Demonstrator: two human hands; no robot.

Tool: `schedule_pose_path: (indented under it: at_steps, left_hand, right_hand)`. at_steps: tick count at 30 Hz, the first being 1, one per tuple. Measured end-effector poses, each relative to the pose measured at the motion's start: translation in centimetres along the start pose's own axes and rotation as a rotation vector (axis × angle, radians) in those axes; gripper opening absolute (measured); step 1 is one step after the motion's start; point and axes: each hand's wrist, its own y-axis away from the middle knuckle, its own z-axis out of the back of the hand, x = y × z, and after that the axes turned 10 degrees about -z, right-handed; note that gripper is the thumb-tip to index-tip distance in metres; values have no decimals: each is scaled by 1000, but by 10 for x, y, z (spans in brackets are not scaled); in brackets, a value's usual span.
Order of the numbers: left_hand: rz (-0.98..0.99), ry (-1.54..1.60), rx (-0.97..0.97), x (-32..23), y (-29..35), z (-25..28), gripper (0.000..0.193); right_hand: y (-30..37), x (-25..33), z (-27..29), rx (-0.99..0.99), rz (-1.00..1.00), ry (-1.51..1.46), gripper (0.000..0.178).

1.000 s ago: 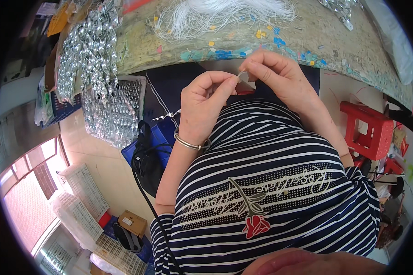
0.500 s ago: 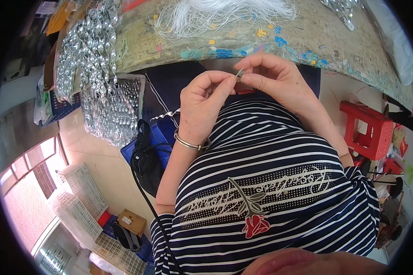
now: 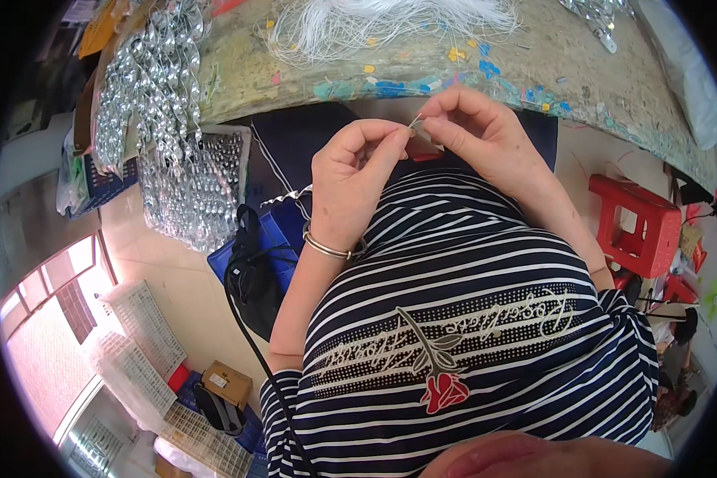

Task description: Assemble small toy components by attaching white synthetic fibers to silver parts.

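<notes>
In front of my striped shirt, just off the table's near edge, my two hands meet. My left hand (image 3: 357, 163) is closed in a pinch, thumb against bent forefinger, on a short white thread (image 3: 415, 120). The thread runs across the small gap to my right hand (image 3: 474, 135), whose thumb and forefinger pinch it too. Any small part at the left fingertips is too tiny to make out. Beside my left wrist, which wears a bangle (image 3: 327, 245), a twisted silver strip (image 3: 288, 196) sticks out; its other end is hidden.
A bundle of white threads (image 3: 390, 28) lies on the worn, paint-spotted table (image 3: 239, 84). Many twisted silver strips (image 3: 159, 72) hang over its left edge above a crate (image 3: 243, 171). A red stool (image 3: 633, 227) stands at right. White baskets (image 3: 139, 331) and a cardboard box (image 3: 227, 384) are lower left.
My right hand has shifted slightly up, away from my left fingertips, and the thread now spans a small gap between them. My left hand has barely moved.
</notes>
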Motion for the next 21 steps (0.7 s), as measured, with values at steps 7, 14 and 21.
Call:
schedule_pose_path:
  at_steps: [7,14,21]
  left_hand:
    - [-15,-12,8,1,1,0,10]
    - [12,-18,40,0,1,2,10]
    - [7,-6,32,0,2,1,10]
  right_hand:
    - [0,1,-2,-4,-42,46,9]
    - [0,2,-1,13,-46,-3,8]
    - [1,4,-2,30,-66,-47,12]
